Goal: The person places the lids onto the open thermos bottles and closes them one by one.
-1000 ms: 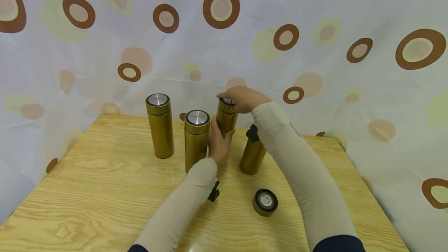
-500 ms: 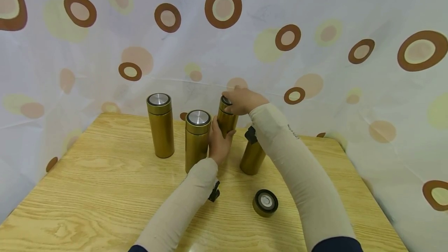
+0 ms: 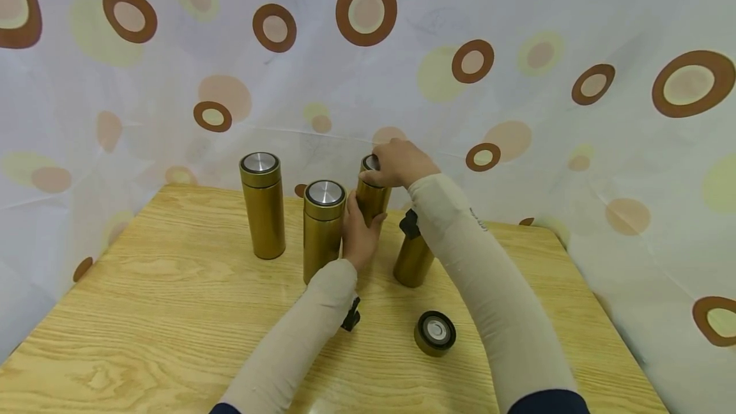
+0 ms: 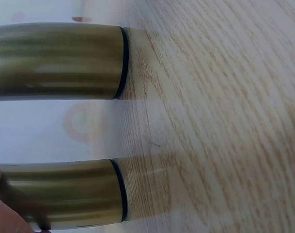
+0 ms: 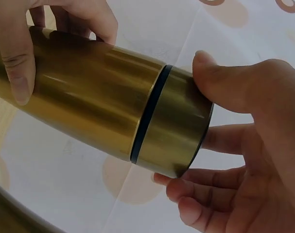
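A gold thermos point(image 3: 368, 203) stands upright toward the back of the table. My left hand point(image 3: 360, 238) grips its body, thumb on one side and fingers round the other, as the right wrist view shows. At its top, my right hand point(image 3: 402, 165) holds the gold lid point(image 5: 176, 121), with the thumb on one side and the fingertips at the far edge. A dark ring shows between lid and body. Close to the left of my left hand is another lidded thermos point(image 3: 323, 235). In the left wrist view, fingers point(image 4: 6, 218) lie on the held thermos.
A lidded gold thermos point(image 3: 264, 209) stands farther left. Under my right forearm is one more thermos point(image 3: 413, 264), its top hidden by the sleeve. A loose lid point(image 3: 435, 334) lies upside down on the wooden table point(image 3: 172, 312), nearer the front. A patterned curtain hangs behind.
My right hand has turned a little about the lid, its thumb coming round to the front, and the forearm has shifted slightly left. My left hand keeps its hold on the thermos.
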Tool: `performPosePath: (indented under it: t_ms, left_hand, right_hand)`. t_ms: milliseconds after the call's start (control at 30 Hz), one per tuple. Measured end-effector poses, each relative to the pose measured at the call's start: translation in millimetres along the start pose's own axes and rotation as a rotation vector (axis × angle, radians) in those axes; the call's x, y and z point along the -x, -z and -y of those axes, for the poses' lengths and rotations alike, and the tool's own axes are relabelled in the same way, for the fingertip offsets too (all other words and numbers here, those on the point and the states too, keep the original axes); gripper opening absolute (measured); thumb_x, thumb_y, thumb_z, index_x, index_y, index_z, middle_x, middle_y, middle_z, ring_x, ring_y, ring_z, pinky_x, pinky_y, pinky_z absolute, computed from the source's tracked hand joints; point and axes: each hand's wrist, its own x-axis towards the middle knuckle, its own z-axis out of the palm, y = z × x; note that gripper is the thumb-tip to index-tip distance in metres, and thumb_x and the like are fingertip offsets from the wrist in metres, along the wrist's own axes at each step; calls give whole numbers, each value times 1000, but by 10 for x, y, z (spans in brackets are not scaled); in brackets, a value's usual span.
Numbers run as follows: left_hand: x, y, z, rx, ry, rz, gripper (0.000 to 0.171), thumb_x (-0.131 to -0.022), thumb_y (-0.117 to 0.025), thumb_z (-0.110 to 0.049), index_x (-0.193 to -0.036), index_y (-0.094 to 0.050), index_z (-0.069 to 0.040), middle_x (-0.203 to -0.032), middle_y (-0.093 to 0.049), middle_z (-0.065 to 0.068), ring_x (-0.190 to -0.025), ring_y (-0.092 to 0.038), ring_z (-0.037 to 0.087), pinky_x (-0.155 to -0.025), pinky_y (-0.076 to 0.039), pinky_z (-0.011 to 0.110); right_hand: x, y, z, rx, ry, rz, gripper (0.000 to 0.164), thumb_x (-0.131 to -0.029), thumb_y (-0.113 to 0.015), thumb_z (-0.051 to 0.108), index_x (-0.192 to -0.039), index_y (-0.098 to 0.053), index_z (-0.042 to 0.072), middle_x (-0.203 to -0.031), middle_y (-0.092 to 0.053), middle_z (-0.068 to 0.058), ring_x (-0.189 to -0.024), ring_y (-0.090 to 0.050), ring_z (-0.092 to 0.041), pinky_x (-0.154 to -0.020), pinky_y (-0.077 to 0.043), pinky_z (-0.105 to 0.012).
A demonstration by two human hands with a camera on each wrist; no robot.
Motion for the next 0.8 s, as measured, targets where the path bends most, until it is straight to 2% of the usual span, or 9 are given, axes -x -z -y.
performPosePath:
  t_ms: [100, 200, 367, 467, 600, 733, 800]
  left_hand:
    - [-8, 7, 6, -14, -8, -1, 70, -91, -68, -18, -145, -27, -1, -139, -42, 19, -127, -44, 33, -108, -37, 44]
    - [-19, 18, 2, -19, -19, -12, 69, -91, -68, -17, -144, -28, -1, -138, -42, 20, -127, -45, 34, -108, -37, 44]
    - [-15, 22, -3, -11, 6, -14, 70, -90, -68, -17, -144, -27, 0, -140, -41, 20, -128, -44, 34, -109, -36, 43]
    - [7, -6, 4, -5, 18, -8, 71, -90, -69, -17, -144, -27, 0, -140, -42, 21, -128, -44, 34, -109, -36, 43]
    - [13, -9, -28, -13, 23, 0, 71, -90, -69, -17, -144, -28, 0, -140, -42, 21, -128, -44, 34, -109, -36, 43]
    - [-1, 16, -55, -16, 36, 4, 71, -90, -69, -16, -145, -28, 1, -141, -41, 21, -130, -43, 34, -110, -35, 43]
    - [-3, 18, -55, -16, 37, 6, 70, -90, -68, -16, -145, -28, 0, -141, -41, 20, -130, -43, 33, -110, -35, 43]
  right_hand:
    - [-10, -2, 20, -14, -1, -28, 38, -93, -58, 44, -92, -61, 6, -82, -56, -7, -73, -50, -22, -64, -40, -32]
    - [-33, -14, 48, -18, -20, -51, 37, -92, -58, 44, -83, -58, 8, -74, -50, -4, -68, -47, -21, -61, -38, -31]
    - [-108, -137, 119, 44, -88, -154, 52, -95, -51, 53, -72, -60, 7, -66, -56, -7, -63, -56, -22, -59, -52, -32]
    - [-139, -203, 139, 35, -158, -189, 61, -94, -47, 59, -82, -67, 2, -75, -64, -14, -71, -65, -27, -63, -58, -38]
    - [-128, -171, 150, -19, -196, -202, 68, -91, -53, 60, -108, -61, -6, -91, -62, -19, -77, -66, -31, -68, -59, -40]
    - [-120, -157, 184, 16, -191, -246, 69, -90, -55, 59, -111, -58, -7, -81, -60, -16, -68, -66, -28, -59, -59, -38]
    - [-123, -158, 184, 15, -193, -244, 67, -90, -55, 59, -105, -60, -6, -76, -61, -15, -67, -66, -29, -59, -59, -38]
